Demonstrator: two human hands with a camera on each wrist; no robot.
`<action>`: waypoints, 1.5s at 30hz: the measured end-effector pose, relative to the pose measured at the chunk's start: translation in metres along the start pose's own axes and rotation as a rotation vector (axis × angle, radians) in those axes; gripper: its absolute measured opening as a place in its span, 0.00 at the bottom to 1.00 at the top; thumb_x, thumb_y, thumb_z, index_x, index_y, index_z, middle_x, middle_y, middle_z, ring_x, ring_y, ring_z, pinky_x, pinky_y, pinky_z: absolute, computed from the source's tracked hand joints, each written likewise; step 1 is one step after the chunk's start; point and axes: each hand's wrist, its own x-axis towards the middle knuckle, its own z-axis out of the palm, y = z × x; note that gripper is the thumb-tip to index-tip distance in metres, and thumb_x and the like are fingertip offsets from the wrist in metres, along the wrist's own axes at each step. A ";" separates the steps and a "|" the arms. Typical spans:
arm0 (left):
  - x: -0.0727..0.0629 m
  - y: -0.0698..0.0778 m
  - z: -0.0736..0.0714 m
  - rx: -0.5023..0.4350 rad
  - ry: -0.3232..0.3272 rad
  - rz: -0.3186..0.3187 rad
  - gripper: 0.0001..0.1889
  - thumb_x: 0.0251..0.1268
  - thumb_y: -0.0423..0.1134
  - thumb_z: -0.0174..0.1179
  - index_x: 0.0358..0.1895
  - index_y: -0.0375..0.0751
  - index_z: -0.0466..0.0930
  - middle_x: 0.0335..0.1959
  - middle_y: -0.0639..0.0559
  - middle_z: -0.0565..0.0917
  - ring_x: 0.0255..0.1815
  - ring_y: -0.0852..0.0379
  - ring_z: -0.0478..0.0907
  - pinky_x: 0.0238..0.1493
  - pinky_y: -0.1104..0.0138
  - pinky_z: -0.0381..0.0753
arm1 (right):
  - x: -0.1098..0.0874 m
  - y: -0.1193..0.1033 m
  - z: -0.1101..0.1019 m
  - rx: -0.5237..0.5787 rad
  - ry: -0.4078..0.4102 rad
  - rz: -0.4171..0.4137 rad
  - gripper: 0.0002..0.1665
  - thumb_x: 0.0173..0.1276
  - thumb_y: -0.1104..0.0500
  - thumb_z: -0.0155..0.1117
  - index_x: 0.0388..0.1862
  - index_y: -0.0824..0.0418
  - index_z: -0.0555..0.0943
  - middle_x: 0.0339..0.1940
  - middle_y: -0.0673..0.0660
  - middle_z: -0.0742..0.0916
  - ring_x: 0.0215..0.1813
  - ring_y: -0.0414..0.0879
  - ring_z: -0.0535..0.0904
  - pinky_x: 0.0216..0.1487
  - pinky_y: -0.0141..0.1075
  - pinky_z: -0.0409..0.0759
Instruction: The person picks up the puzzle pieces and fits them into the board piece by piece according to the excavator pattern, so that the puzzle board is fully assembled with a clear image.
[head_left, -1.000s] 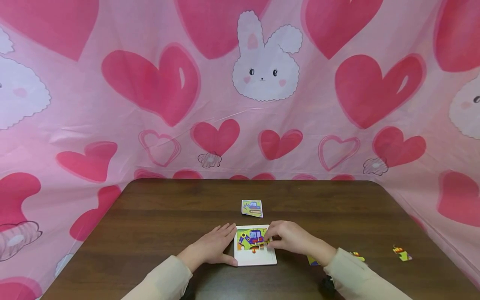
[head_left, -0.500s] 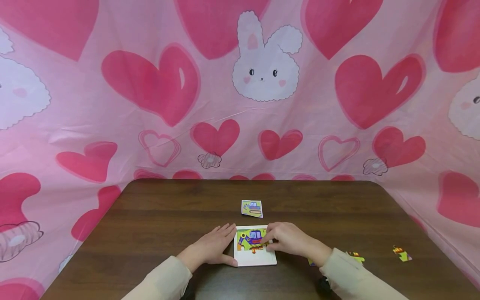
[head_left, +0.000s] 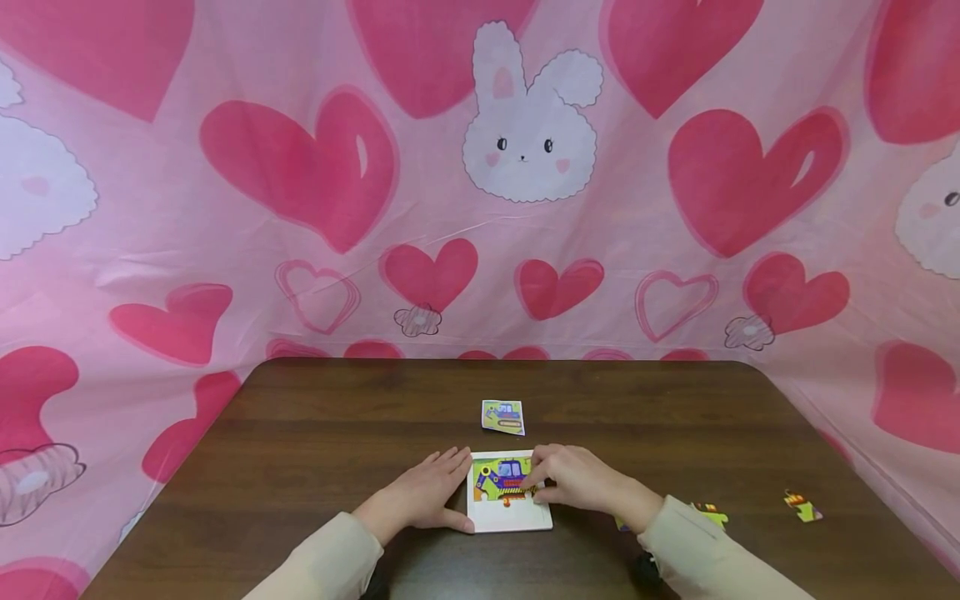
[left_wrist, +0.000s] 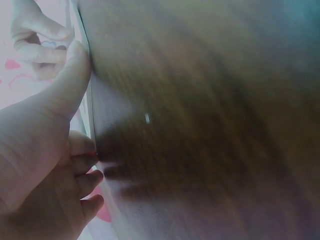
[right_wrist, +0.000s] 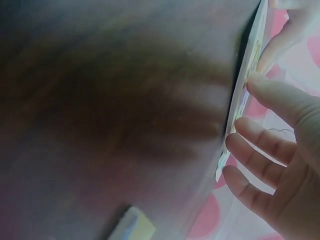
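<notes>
A white puzzle tray (head_left: 510,518) with a partly built excavator picture lies near the table's front edge. My left hand (head_left: 429,495) lies flat on the table, fingers straight, with the thumb along the tray's left rim (left_wrist: 90,117). My right hand (head_left: 567,481) rests over the tray's right side and its fingertips press on the coloured pieces (head_left: 517,490) inside. In the right wrist view its fingers (right_wrist: 262,140) are nearly straight against the tray's edge (right_wrist: 244,87). Which piece they touch is hidden.
A small picture card (head_left: 503,417) lies just beyond the tray. Loose puzzle pieces lie to the right: one (head_left: 802,506) near the right edge, another (head_left: 711,514) by my right sleeve. The dark wooden table (head_left: 315,433) is surrounded by pink heart-print cloth.
My right hand has slid slightly left, further over the tray's right side. The left hand and the tray have stayed put.
</notes>
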 end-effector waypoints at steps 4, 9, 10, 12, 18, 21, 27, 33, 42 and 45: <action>0.001 0.000 0.000 0.000 -0.001 0.004 0.50 0.49 0.68 0.57 0.68 0.35 0.58 0.70 0.43 0.58 0.70 0.48 0.52 0.66 0.56 0.52 | 0.001 0.001 0.000 0.007 -0.026 0.030 0.10 0.55 0.54 0.71 0.38 0.49 0.87 0.33 0.42 0.78 0.31 0.33 0.69 0.31 0.27 0.71; 0.001 -0.001 0.002 0.006 0.004 0.013 0.49 0.49 0.68 0.57 0.68 0.35 0.58 0.70 0.43 0.58 0.70 0.48 0.52 0.66 0.56 0.53 | 0.000 0.000 -0.003 0.006 -0.037 0.038 0.11 0.55 0.53 0.71 0.39 0.49 0.87 0.34 0.43 0.78 0.32 0.34 0.70 0.31 0.28 0.72; 0.001 -0.001 0.002 0.008 0.006 0.014 0.49 0.49 0.67 0.57 0.68 0.34 0.58 0.70 0.43 0.58 0.70 0.48 0.52 0.66 0.56 0.53 | -0.001 0.000 -0.004 0.008 -0.032 0.035 0.12 0.55 0.53 0.71 0.40 0.50 0.87 0.34 0.43 0.78 0.33 0.34 0.71 0.32 0.29 0.72; 0.001 -0.001 0.002 0.010 0.010 0.016 0.49 0.49 0.67 0.57 0.68 0.34 0.58 0.70 0.43 0.58 0.70 0.48 0.52 0.66 0.56 0.52 | -0.003 0.000 -0.007 0.023 -0.024 0.038 0.14 0.55 0.52 0.71 0.41 0.51 0.86 0.35 0.44 0.79 0.34 0.35 0.73 0.33 0.29 0.74; 0.000 -0.003 0.001 -0.003 0.014 0.014 0.49 0.50 0.67 0.58 0.68 0.34 0.59 0.70 0.42 0.58 0.70 0.47 0.52 0.66 0.56 0.52 | -0.019 0.006 -0.019 0.095 -0.011 0.095 0.19 0.55 0.53 0.71 0.46 0.56 0.84 0.38 0.48 0.81 0.39 0.40 0.77 0.40 0.35 0.78; -0.001 -0.003 0.001 -0.003 0.017 0.016 0.49 0.50 0.67 0.58 0.68 0.34 0.58 0.70 0.42 0.58 0.70 0.47 0.52 0.66 0.56 0.53 | -0.030 0.009 -0.023 0.114 -0.002 0.120 0.20 0.55 0.54 0.71 0.47 0.58 0.83 0.39 0.48 0.81 0.40 0.41 0.78 0.40 0.36 0.78; -0.001 -0.003 0.000 -0.011 0.018 0.024 0.49 0.50 0.66 0.58 0.68 0.33 0.59 0.69 0.42 0.58 0.70 0.47 0.52 0.66 0.55 0.53 | -0.058 0.019 -0.024 0.136 0.028 0.161 0.21 0.55 0.53 0.70 0.47 0.58 0.82 0.39 0.46 0.81 0.40 0.40 0.77 0.38 0.36 0.77; -0.001 -0.003 0.001 -0.004 0.016 0.022 0.49 0.50 0.67 0.57 0.68 0.34 0.58 0.69 0.42 0.58 0.70 0.47 0.52 0.66 0.55 0.52 | -0.084 0.028 -0.023 0.171 0.056 0.191 0.21 0.56 0.52 0.70 0.47 0.59 0.81 0.36 0.43 0.79 0.36 0.37 0.74 0.32 0.33 0.75; -0.001 -0.003 0.001 -0.004 0.014 0.031 0.49 0.50 0.67 0.57 0.68 0.33 0.58 0.69 0.41 0.58 0.69 0.46 0.52 0.66 0.55 0.53 | -0.115 0.037 -0.015 0.155 0.076 0.164 0.21 0.56 0.49 0.69 0.45 0.58 0.80 0.35 0.40 0.77 0.34 0.34 0.72 0.31 0.32 0.74; -0.001 -0.002 0.000 -0.004 0.011 0.030 0.49 0.50 0.67 0.57 0.68 0.33 0.58 0.69 0.41 0.58 0.69 0.46 0.52 0.66 0.55 0.53 | -0.120 0.037 -0.015 0.160 0.056 0.187 0.21 0.56 0.48 0.69 0.44 0.57 0.80 0.36 0.40 0.77 0.35 0.34 0.72 0.31 0.32 0.75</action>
